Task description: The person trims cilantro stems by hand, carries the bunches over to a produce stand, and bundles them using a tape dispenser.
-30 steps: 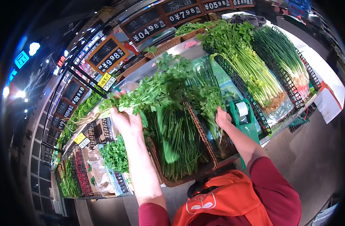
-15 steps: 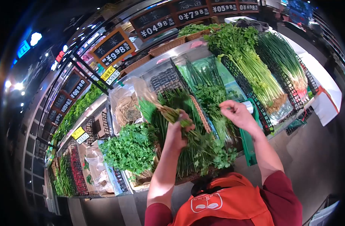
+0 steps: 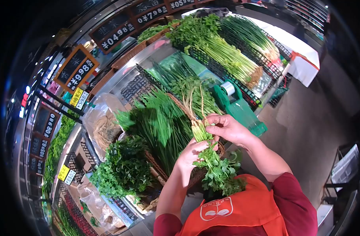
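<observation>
My left hand (image 3: pixel 192 155) is wrapped round the stems of a cilantro bunch (image 3: pixel 219 165). Its pale roots (image 3: pixel 192 103) point up and away from me, while the leaves hang down toward my apron. My right hand (image 3: pixel 229 131) is closed in a pinch at the root end of the same bunch, thumb and forefinger against the stems. Just beyond that hand stands a green tape dispenser (image 3: pixel 243 114) with a roll of tape (image 3: pixel 228 88). Under and beyond the bunch lie long flat green leaves like garlic chives (image 3: pixel 160 122).
More cilantro (image 3: pixel 121 165) is heaped at the left, near a clear plastic bag (image 3: pixel 103 126) of rooty stalks. Celery (image 3: pixel 227 55) and scallions (image 3: pixel 252 37) fill black crates (image 3: pixel 237 92) at the back right. Price boards (image 3: pixel 75 70) line the far side.
My left hand has turned the cilantro bunch so its roots point away from me and brought it right. My right hand has come down to the stems. The view has swung right.
</observation>
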Motion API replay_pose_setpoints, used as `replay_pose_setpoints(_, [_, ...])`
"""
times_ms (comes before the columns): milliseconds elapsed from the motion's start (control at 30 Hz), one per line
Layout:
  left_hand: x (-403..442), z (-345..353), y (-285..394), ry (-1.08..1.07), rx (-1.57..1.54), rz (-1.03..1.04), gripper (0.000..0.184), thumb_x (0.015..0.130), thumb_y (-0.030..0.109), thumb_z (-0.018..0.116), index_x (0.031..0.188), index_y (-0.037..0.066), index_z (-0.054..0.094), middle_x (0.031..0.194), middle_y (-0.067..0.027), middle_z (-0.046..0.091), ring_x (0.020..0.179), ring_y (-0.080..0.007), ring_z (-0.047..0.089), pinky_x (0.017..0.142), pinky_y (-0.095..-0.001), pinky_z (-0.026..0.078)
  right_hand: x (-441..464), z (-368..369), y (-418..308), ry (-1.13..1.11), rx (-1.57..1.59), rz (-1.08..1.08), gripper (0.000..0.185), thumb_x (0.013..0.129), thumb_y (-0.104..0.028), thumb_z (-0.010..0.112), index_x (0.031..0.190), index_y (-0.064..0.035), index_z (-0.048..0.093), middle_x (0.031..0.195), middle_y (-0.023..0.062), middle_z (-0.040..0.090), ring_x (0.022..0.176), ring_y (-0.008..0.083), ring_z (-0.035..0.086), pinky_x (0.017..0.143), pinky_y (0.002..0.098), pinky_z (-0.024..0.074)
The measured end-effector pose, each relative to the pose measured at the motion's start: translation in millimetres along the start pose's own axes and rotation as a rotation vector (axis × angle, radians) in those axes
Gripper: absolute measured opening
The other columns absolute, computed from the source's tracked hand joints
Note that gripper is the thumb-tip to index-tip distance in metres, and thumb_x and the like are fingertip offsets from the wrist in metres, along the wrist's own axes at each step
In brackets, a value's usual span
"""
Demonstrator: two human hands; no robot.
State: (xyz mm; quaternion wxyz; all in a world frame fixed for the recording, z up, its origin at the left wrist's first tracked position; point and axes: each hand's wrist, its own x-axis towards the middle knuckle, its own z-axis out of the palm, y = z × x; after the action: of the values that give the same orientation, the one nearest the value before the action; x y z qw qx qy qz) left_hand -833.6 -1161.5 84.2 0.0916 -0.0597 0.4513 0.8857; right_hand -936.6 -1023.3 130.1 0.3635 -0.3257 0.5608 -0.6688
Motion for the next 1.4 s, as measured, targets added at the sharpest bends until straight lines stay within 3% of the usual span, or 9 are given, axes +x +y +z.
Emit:
replay_pose_setpoints(267, [-8,25,-7,-0.021,-0.013,-0.079,0.035,0.074,0.018,0.059,0.102,-0.001,0.050,0.084,-0.0092,0.057,0.071,-0.0170,0.058,0.061,-0.0273,0.049,-30,0,10,0.023,-0.150,-0.078,0.021,0.087,-0.016,0.055,0.084,0.0041,0.053,0.087,0.0038,0.045,0.056,0.0091,0.057,0.044,0.0211,0.0472])
replay_pose_setpoints(467, [4,55,-14,-0.094,0.051,-0.092,0.033,0.077,0.019,0.052,0.104,-0.001,0.049,0.082,-0.0101,0.058,0.068,-0.0170,0.059,0.059,-0.0276,0.050,-56,-18,-6,0.118,-0.073,-0.007,0.022,0.085,-0.018,0.057,0.080,0.0026,0.053,0.077,0.0058,0.046,0.057,0.0150,0.057,0.049,0.0249,0.0471])
replay_pose_setpoints(567, [14,88,-23,0.042,-0.059,-0.089,0.034,0.078,0.011,0.049,0.110,0.001,0.047,0.085,-0.0100,0.059,0.070,-0.0158,0.060,0.057,-0.0259,0.051,-65,-42,5,0.366,-0.701,-0.474,0.022,0.079,-0.019,0.062,0.075,0.0013,0.056,0.069,0.0101,0.049,0.067,0.0236,0.057,0.057,0.0320,0.0458])
replay_pose_setpoints(667, [35,79,-39,-0.159,-0.134,-0.153,0.037,0.080,0.005,0.048,0.116,0.001,0.043,0.092,-0.0090,0.059,0.080,-0.0154,0.061,0.060,-0.0258,0.052,-91,-55,-11,0.462,-0.900,-0.428,0.020,0.074,-0.020,0.062,0.074,-0.0004,0.058,0.072,0.0110,0.054,0.074,0.0302,0.053,0.062,0.0373,0.0441])
replay_pose_setpoints(733, [45,101,-51,0.032,0.001,-0.121,0.037,0.080,0.004,0.047,0.117,0.002,0.043,0.093,-0.0083,0.058,0.078,-0.0146,0.061,0.059,-0.0254,0.052,-103,-67,-14,0.461,-0.976,-0.437,0.018,0.074,-0.019,0.062,0.075,-0.0011,0.061,0.076,0.0097,0.057,0.073,0.0308,0.051,0.063,0.0375,0.0446])
replay_pose_setpoints(933, [59,155,-54,0.103,0.143,-0.152,0.038,0.077,0.008,0.050,0.114,0.004,0.045,0.087,-0.0060,0.054,0.073,-0.0147,0.057,0.057,-0.0259,0.047,-111,-118,9,0.238,-0.532,-0.539,0.019,0.083,-0.020,0.057,0.089,-0.0032,0.062,0.085,0.0092,0.060,0.080,0.0185,0.058,0.061,0.0327,0.0474])
replay_pose_setpoints(1033, [68,172,-54,0.058,0.420,-0.233,0.034,0.072,0.020,0.054,0.101,0.002,0.055,0.081,-0.0062,0.058,0.063,-0.0120,0.056,0.046,-0.0227,0.043,-127,-140,-5,-0.129,0.092,0.064,0.024,0.087,-0.023,0.053,0.103,-0.0054,0.057,0.088,0.0055,0.060,0.074,0.0103,0.058,0.054,0.0250,0.0472])
replay_pose_setpoints(1200, [85,171,-84,0.079,0.300,-0.180,0.044,0.073,0.019,0.057,0.112,0.003,0.047,0.087,-0.0055,0.057,0.071,-0.0118,0.057,0.061,-0.0249,0.047,-141,-148,6,0.064,0.150,0.030,0.019,0.089,-0.021,0.051,0.099,-0.0055,0.056,0.079,-0.0013,0.058,0.063,0.0056,0.052,0.053,0.0202,0.0432])
replay_pose_setpoints(1400, [87,190,-96,0.234,0.240,-0.171,0.032,0.076,0.013,0.055,0.106,0.004,0.050,0.082,-0.0015,0.055,0.065,-0.0090,0.054,0.054,-0.0227,0.044,-142,-150,26,0.228,-0.155,-0.228,0.021,0.089,-0.020,0.051,0.088,0.0009,0.054,0.080,0.0053,0.052,0.073,0.0127,0.049,0.068,0.0269,0.0413])
